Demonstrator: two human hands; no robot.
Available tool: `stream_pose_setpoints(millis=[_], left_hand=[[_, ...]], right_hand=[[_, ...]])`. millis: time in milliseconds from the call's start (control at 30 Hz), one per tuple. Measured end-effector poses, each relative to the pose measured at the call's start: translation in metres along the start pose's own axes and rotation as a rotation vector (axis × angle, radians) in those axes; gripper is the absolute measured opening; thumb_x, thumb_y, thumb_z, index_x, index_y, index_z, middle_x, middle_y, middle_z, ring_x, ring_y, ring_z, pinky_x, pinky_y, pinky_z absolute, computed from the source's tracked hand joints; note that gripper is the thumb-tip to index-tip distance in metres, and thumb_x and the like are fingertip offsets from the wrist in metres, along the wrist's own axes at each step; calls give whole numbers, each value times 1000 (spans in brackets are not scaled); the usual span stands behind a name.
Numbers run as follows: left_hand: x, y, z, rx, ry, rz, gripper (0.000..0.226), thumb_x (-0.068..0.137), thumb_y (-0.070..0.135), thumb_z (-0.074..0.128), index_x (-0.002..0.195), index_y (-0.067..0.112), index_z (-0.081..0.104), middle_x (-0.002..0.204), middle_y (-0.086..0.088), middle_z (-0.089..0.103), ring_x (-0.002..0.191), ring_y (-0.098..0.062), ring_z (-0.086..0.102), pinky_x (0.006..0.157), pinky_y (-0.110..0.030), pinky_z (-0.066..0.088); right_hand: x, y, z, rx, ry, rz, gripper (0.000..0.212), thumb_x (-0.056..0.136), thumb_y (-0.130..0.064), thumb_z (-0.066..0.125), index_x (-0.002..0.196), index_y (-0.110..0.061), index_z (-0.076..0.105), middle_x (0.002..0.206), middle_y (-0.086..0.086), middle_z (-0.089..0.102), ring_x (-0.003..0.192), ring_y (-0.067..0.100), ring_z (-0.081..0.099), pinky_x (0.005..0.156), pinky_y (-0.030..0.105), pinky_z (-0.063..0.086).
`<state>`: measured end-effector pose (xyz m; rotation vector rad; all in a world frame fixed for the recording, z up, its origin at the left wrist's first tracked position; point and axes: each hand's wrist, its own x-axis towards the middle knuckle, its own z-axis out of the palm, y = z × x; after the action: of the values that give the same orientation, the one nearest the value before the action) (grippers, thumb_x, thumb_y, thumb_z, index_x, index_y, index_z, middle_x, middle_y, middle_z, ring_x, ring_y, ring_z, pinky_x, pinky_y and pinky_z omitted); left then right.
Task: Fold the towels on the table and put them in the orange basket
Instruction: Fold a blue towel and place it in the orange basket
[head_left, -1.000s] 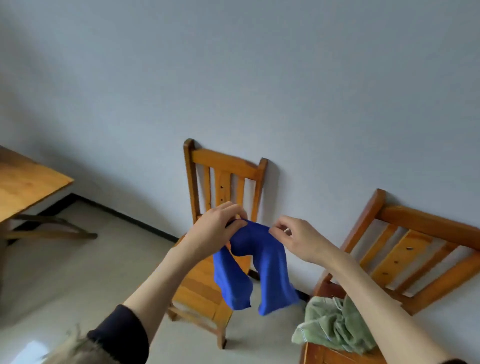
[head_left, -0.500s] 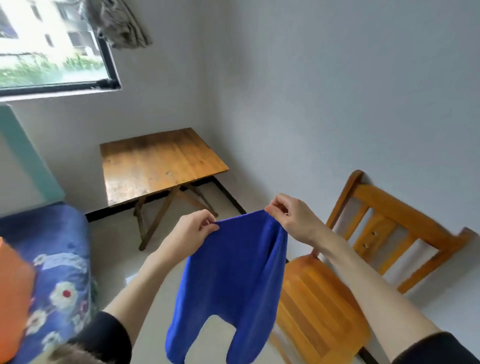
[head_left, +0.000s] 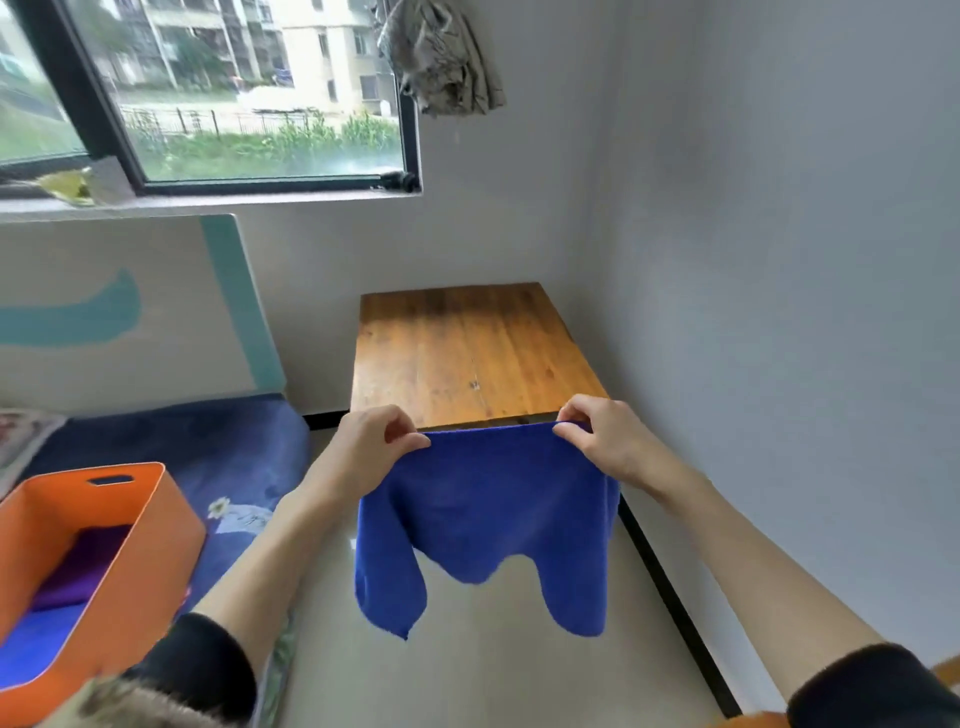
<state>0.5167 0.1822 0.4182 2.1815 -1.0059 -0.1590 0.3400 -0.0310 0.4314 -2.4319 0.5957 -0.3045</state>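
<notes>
1. A small room is seen from a head-worn camera looking forward and down; a wooden counter (head_left: 467, 353) stands in the corner under a window, and nothing is seen lying on its visible top.
2. A bed (head_left: 208, 457) with a dark blue flowered cover is seen at the left, and on it the orange basket (head_left: 150, 525) is set, open at the top, with purple and blue cloth already inside.
3. A blue towel (head_left: 483, 519) is held up in the air in front of the near edge of the counter, stretched along its top edge, with its two lower corners hanging free.
4. The top left corner is pinched by the left hand (head_left: 374, 447), and the top right corner is pinched by the right hand (head_left: 602, 441), thumb against fingers in both.
5. The step in hand is judged to be the spreading of the towel before folding; next, the towel probably needs to be laid flat on the counter or its corners brought together.
6. The left part of the basket is cut off by the frame, so its contents cannot be counted; the counter's legs and the far side of the towel are hidden.
</notes>
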Motion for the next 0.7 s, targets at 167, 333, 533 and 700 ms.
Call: stream_pose_setpoints(millis=[167,333,533,700], left_hand=[[60,-28,6,142,-81,-2,11,87,3,56,91,10,64,85,4,48,82,-16,45,69,-17,28],[118,-52,17,58,126,-81,11,92,13,54,88,10,64,80,1,57,71,-12,49,59,-14,34],[197,-95,16,-35,148,-159,27,85,37,65,65,20,58,64,8,58,61,-4,51,50,-13,33],[266,-136,6,-6,-142,-159,18,86,27,65,69,27,60,70,11,61,66,-3,53,54,-8,38]], right_hand=[[73,4,5,-99,163,-110,9,94,-18,52,89,-12,57,91,1,58,81,19,54,71,28,43],[137,15,9,-127,304,-168,12,93,-20,54,88,-10,56,86,0,56,75,18,52,64,26,39],[226,40,17,-85,359,2,39,86,-41,63,63,-21,39,55,-7,45,54,15,44,49,26,31],[290,62,25,-215,299,142,56,81,-56,61,50,-19,31,45,-6,36,46,13,38,43,26,25]])
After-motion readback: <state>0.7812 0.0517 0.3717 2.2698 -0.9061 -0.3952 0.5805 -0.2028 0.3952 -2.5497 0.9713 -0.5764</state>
